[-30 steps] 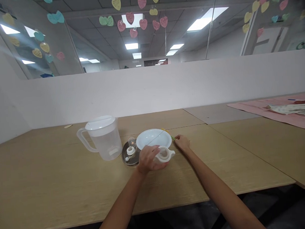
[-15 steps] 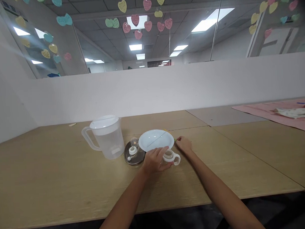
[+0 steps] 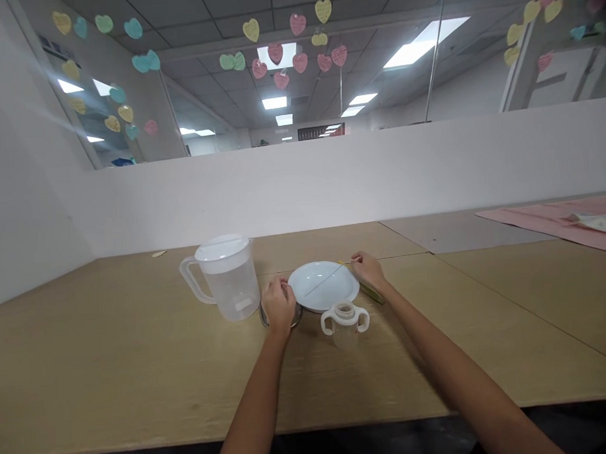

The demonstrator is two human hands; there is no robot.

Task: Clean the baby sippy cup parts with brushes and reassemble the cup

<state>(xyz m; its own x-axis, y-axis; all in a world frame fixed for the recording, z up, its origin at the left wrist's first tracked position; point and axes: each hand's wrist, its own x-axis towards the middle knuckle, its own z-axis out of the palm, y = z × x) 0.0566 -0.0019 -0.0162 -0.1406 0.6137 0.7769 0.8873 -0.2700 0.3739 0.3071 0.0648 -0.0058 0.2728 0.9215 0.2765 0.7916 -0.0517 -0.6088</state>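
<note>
Centrally, L hand, fingers bunched (contents unclear), overlies metal tray; R hand, grip unclear, is at white bowl. Two-handled bottle stands open in front; wrists best held clear, w/ bottle upright.

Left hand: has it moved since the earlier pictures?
Yes. Judged against the standing pitcher, the left hand has shifted left, closer to it, from the two-handled cup to over the metal dish.
</note>
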